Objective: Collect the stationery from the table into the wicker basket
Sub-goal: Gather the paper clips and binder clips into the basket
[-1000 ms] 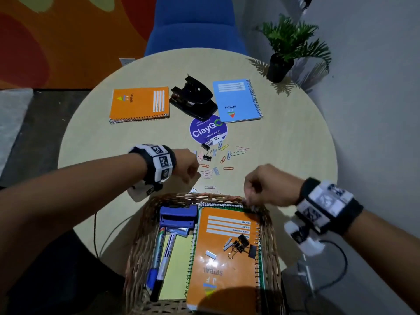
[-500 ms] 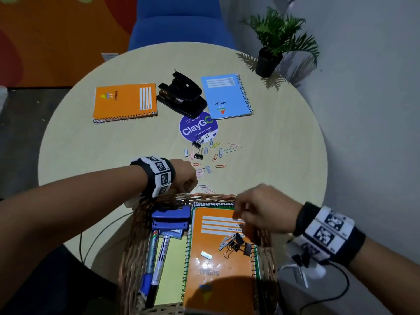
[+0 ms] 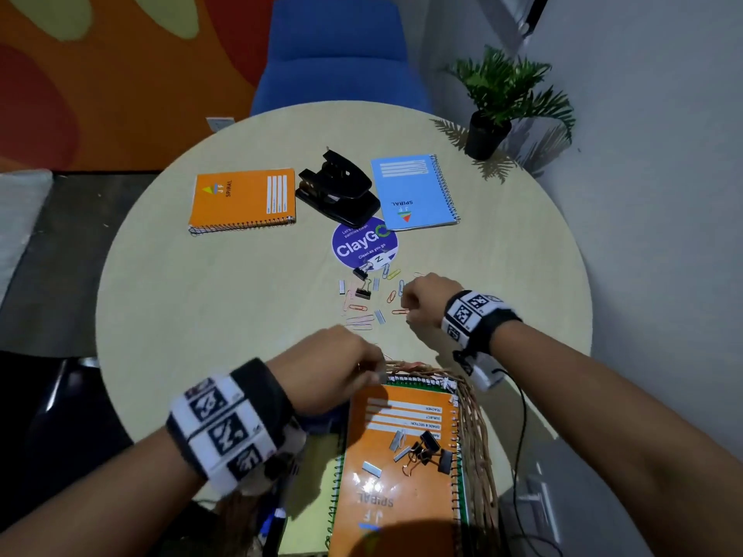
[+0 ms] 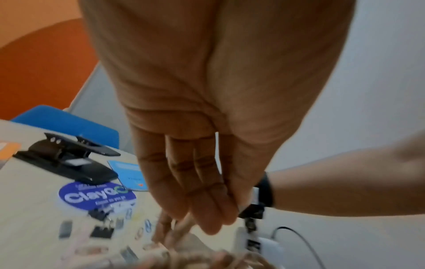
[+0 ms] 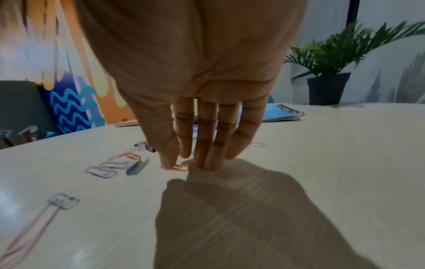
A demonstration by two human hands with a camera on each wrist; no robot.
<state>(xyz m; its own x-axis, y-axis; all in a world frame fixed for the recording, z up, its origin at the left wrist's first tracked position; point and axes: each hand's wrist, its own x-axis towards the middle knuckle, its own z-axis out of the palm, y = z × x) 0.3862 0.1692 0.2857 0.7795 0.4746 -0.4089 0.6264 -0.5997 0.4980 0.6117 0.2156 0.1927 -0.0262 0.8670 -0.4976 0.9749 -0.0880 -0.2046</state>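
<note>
The wicker basket (image 3: 476, 428) stands at the table's near edge and holds an orange notebook (image 3: 402, 496), black binder clips (image 3: 430, 452), staple strips and pens. My left hand (image 3: 376, 373) hovers over the basket's far rim, its fingertips (image 4: 214, 218) bunched against the thumb; a small grey piece shows at their tips. Coloured paper clips (image 3: 360, 320) and two binder clips (image 3: 363, 293) lie scattered mid-table. My right hand (image 3: 406, 307) reaches down among them, thumb and straight fingers touching an orange paper clip (image 5: 180, 167) that lies flat on the table.
Further back lie an orange spiral notebook (image 3: 243, 199), a black hole punch (image 3: 339, 190) and a blue spiral notebook (image 3: 414, 190), with a round purple sticker (image 3: 364, 245) in front. A potted plant (image 3: 494, 110) stands at the far right edge; a blue chair (image 3: 333, 54) is behind.
My right hand left the basket's rim and moved out to the paper clips. My left hand moved from the table beside the rim to above the basket's far edge.
</note>
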